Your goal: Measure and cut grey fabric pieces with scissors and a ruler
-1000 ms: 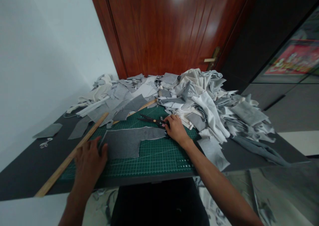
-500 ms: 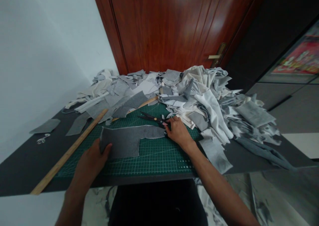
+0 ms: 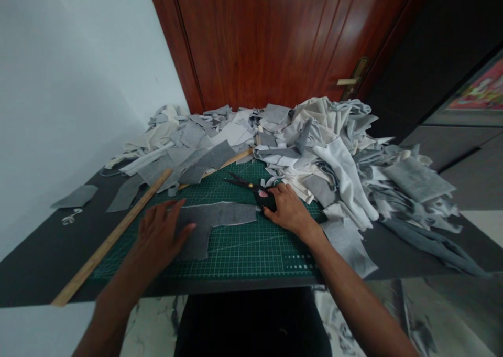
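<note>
While left grip (image 3: 160,236) overlaps grey fabric (image 3: 220,214), right grip (image 3: 290,209) touches scissors (image 3: 250,185).

Matt cloth panel (image 3: 217,215), glossy wood door (image 3: 267,47)

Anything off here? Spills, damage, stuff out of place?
Mostly clutter: fabric scraps litter the floor below the table, seemingly dropped, and a jumbled cloth heap overlaps part of the cutting mat. No liquid spill visible, and no obvious damage to the scissors or the gray cloth piece.
</note>
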`<control>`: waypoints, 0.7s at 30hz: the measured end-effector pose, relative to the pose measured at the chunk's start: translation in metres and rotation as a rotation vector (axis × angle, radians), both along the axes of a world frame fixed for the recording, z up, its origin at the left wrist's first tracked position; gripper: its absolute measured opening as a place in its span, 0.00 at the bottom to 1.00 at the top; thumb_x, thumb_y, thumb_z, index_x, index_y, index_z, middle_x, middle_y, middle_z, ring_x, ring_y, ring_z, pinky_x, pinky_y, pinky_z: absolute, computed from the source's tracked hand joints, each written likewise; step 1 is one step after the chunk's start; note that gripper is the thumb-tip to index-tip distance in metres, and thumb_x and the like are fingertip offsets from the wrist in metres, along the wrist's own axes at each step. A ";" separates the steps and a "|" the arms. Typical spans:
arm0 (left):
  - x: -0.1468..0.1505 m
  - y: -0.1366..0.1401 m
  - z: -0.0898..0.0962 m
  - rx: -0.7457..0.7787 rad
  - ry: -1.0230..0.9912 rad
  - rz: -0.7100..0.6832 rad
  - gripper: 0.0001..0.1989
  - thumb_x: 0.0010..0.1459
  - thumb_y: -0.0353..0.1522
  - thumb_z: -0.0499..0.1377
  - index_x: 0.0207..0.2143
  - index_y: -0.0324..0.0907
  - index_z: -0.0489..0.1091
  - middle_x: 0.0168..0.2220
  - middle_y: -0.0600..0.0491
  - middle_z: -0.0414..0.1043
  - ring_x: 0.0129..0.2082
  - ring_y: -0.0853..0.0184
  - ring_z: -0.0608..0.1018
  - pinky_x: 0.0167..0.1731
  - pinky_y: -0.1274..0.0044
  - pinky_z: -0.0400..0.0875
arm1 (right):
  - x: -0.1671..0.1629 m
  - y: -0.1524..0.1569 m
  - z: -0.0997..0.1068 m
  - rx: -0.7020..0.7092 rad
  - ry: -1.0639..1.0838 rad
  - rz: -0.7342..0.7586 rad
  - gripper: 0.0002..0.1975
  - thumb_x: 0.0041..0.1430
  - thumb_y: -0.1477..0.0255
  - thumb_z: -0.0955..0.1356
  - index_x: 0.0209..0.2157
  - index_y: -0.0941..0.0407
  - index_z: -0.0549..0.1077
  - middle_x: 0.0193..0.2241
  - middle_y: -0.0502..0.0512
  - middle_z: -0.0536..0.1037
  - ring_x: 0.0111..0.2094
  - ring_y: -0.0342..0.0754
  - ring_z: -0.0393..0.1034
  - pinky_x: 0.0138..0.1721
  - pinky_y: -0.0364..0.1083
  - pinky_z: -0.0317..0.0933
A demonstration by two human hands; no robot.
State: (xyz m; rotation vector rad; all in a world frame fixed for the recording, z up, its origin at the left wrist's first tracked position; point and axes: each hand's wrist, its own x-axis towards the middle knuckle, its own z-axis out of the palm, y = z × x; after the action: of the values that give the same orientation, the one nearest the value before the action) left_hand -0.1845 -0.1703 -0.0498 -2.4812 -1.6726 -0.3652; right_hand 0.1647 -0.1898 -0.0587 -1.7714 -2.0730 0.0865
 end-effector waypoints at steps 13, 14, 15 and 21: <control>0.019 0.039 0.008 -0.146 -0.010 -0.350 0.15 0.64 0.43 0.54 0.42 0.43 0.73 0.43 0.46 0.74 0.49 0.52 0.73 0.56 0.59 0.65 | 0.015 0.013 0.008 0.305 0.289 -0.151 0.07 0.62 0.78 0.65 0.39 0.55 0.74 0.40 0.61 0.75 0.45 0.56 0.70 0.49 0.53 0.65; 0.021 0.041 0.009 -0.173 -0.009 -0.359 0.16 0.65 0.44 0.54 0.43 0.43 0.74 0.43 0.46 0.75 0.49 0.53 0.74 0.56 0.60 0.66 | 0.015 0.014 0.008 0.313 0.277 -0.145 0.06 0.63 0.77 0.66 0.40 0.56 0.73 0.41 0.62 0.75 0.46 0.57 0.69 0.51 0.54 0.65; 0.023 0.044 0.010 -0.211 -0.009 -0.356 0.17 0.65 0.44 0.53 0.44 0.43 0.74 0.43 0.46 0.76 0.49 0.53 0.75 0.56 0.61 0.66 | 0.016 0.014 0.008 0.314 0.265 -0.142 0.06 0.63 0.76 0.66 0.41 0.56 0.73 0.42 0.62 0.75 0.47 0.58 0.69 0.53 0.55 0.64; 0.037 0.069 0.020 -0.495 -0.090 -0.329 0.25 0.63 0.52 0.52 0.43 0.43 0.78 0.41 0.48 0.81 0.43 0.56 0.81 0.47 0.71 0.73 | 0.016 0.021 -0.011 0.188 0.203 -0.188 0.12 0.66 0.72 0.65 0.48 0.61 0.74 0.47 0.67 0.75 0.51 0.61 0.67 0.57 0.57 0.62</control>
State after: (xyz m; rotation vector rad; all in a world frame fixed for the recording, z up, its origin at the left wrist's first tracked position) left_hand -0.1477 -0.1010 -0.0297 -3.1586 -1.5298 -0.0976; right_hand 0.1809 -0.1691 -0.0695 -1.7543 -1.7077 0.0153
